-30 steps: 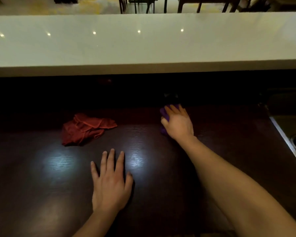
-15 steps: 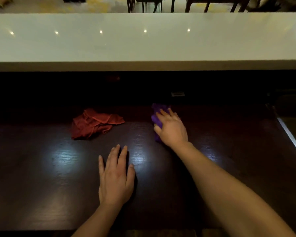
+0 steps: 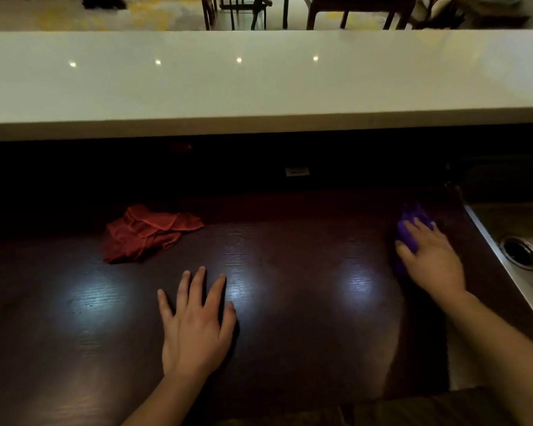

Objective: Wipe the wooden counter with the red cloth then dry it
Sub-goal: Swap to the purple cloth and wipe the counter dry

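Dark wood tabletop [image 3: 290, 348] runs across your view, w/ bright light patches reflecting off it near the middle. Your left hand [image 3: 194, 330] lies flat on it, palm down, fingers spread wide, holding nothing. Your right hand [image 3: 430, 259] presses down on a purple cloth [image 3: 410, 232], fingers draped over the top of it, so it's closed on that cloth against the wood; how firmly the thumb side is gripping you can't tell, lighting's poor there.

Taking the left hand as landmark: the red cloth [image 3: 148, 233] sits crumpled on the tabletop beyond it and a bit to its left, well apart from it, touching neither hand. The purple cloth and right hand are far off to the right of the left hand and slightly further from you. Just beyond them on the right, a steel sink [image 3: 505, 226] is set into the surface, w/ a round drain [image 3: 519, 252] visible. Further back from the left hand, past a dark recess, a white raised ledge [image 3: 259, 93] spans the full width, w/ small light dots reflected in it. Chair and table legs [image 3: 237, 13] show behind that ledge.
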Action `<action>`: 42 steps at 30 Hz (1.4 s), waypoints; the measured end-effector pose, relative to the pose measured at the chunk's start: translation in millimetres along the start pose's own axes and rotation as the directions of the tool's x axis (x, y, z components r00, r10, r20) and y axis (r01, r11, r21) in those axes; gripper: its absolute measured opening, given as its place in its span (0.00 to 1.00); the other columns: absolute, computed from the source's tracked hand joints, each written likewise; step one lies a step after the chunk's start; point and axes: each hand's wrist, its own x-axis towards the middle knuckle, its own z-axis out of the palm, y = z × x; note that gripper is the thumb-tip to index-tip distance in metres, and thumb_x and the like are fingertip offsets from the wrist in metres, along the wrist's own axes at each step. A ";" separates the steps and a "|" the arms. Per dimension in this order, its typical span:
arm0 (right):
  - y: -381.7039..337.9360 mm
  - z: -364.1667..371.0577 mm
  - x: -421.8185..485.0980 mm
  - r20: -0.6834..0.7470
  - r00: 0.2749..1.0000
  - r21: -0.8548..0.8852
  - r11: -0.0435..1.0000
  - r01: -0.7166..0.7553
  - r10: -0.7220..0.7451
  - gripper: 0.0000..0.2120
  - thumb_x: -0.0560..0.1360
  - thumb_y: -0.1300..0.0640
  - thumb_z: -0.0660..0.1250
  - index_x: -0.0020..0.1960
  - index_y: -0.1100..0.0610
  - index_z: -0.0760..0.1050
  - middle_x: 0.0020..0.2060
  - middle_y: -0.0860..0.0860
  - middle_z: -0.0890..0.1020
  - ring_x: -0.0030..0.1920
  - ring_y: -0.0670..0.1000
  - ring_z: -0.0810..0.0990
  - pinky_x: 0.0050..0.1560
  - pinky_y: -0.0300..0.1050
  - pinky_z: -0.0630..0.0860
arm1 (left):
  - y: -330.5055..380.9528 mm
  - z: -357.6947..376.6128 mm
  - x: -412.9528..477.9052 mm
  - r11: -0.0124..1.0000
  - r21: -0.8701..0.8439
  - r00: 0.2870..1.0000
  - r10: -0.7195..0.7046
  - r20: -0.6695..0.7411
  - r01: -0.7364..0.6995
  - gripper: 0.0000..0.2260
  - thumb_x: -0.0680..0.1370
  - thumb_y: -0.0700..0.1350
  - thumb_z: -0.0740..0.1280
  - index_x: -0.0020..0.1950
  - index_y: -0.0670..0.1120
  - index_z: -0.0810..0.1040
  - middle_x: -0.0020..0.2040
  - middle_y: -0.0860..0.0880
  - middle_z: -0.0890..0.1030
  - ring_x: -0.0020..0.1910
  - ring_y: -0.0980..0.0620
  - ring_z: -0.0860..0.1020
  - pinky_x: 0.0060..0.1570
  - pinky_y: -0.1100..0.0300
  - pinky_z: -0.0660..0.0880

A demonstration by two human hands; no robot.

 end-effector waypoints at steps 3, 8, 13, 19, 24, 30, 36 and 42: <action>-52.7 14.2 -34.6 -0.008 0.998 0.000 0.998 0.060 -0.060 0.24 0.77 0.51 0.68 0.71 0.57 0.71 0.73 0.57 0.70 0.76 0.62 0.62 0.75 0.58 0.58 | 1.5 -1.1 -0.4 0.995 0.087 0.997 0.035 0.065 -0.040 0.26 0.76 0.60 0.52 0.73 0.54 0.68 0.76 0.43 0.66 0.77 0.41 0.57 0.70 0.28 0.51; -66.0 20.9 -126.0 0.167 0.825 0.073 0.842 0.535 -0.539 0.26 0.74 0.44 0.64 0.71 0.50 0.72 0.72 0.48 0.71 0.75 0.54 0.65 0.74 0.52 0.60 | 3.0 -2.1 -1.3 0.990 0.120 0.993 0.068 0.097 -0.080 0.26 0.77 0.60 0.51 0.75 0.56 0.65 0.76 0.44 0.65 0.77 0.41 0.56 0.70 0.28 0.51; 32.3 -10.5 -54.1 0.006 0.998 -0.002 0.998 0.062 -0.062 0.25 0.78 0.53 0.67 0.73 0.57 0.69 0.74 0.55 0.69 0.77 0.57 0.60 0.77 0.55 0.53 | 2.2 1.6 -0.6 0.987 0.122 0.992 0.093 0.088 -0.103 0.26 0.77 0.60 0.52 0.75 0.58 0.64 0.75 0.44 0.67 0.77 0.41 0.57 0.69 0.28 0.53; -1.4 -3.5 -101.5 0.053 0.987 0.018 0.989 0.148 -0.149 0.26 0.78 0.47 0.65 0.73 0.52 0.69 0.75 0.51 0.66 0.77 0.57 0.58 0.77 0.54 0.55 | 5.3 -0.7 0.2 0.966 0.185 0.979 0.160 0.126 -0.181 0.25 0.77 0.61 0.51 0.74 0.58 0.67 0.74 0.42 0.68 0.75 0.36 0.60 0.67 0.27 0.55; 26.6 -9.6 -110.7 0.122 0.947 0.036 0.955 0.295 -0.297 0.27 0.77 0.45 0.64 0.74 0.51 0.67 0.74 0.48 0.66 0.77 0.53 0.59 0.76 0.51 0.55 | 36.6 2.4 14.6 0.998 0.065 0.993 -0.014 0.118 0.006 0.27 0.75 0.66 0.48 0.72 0.59 0.65 0.77 0.44 0.63 0.77 0.39 0.53 0.70 0.28 0.49; -16.5 10.3 -25.1 0.004 1.000 -0.028 0.999 -0.031 0.031 0.27 0.80 0.44 0.61 0.75 0.54 0.65 0.76 0.54 0.64 0.78 0.58 0.56 0.77 0.54 0.53 | 55.4 17.6 12.0 0.995 0.093 0.996 -0.033 0.082 0.025 0.30 0.75 0.66 0.48 0.75 0.58 0.62 0.78 0.42 0.59 0.78 0.40 0.48 0.69 0.27 0.43; -70.3 41.1 -58.1 0.149 0.763 0.092 0.777 0.623 -0.629 0.28 0.75 0.40 0.60 0.72 0.49 0.70 0.73 0.50 0.70 0.76 0.54 0.63 0.76 0.53 0.59 | 56.6 15.8 12.9 0.995 0.091 0.993 -0.048 0.111 0.038 0.32 0.73 0.66 0.47 0.75 0.58 0.63 0.78 0.43 0.58 0.78 0.43 0.48 0.69 0.27 0.46; -72.3 36.1 54.6 0.016 0.989 -0.031 0.988 0.150 -0.149 0.28 0.78 0.45 0.62 0.74 0.55 0.67 0.75 0.54 0.68 0.77 0.58 0.59 0.76 0.52 0.55 | 56.5 16.6 15.1 0.994 0.102 0.993 -0.058 0.099 0.048 0.30 0.74 0.65 0.48 0.75 0.59 0.63 0.79 0.44 0.59 0.79 0.43 0.48 0.70 0.28 0.44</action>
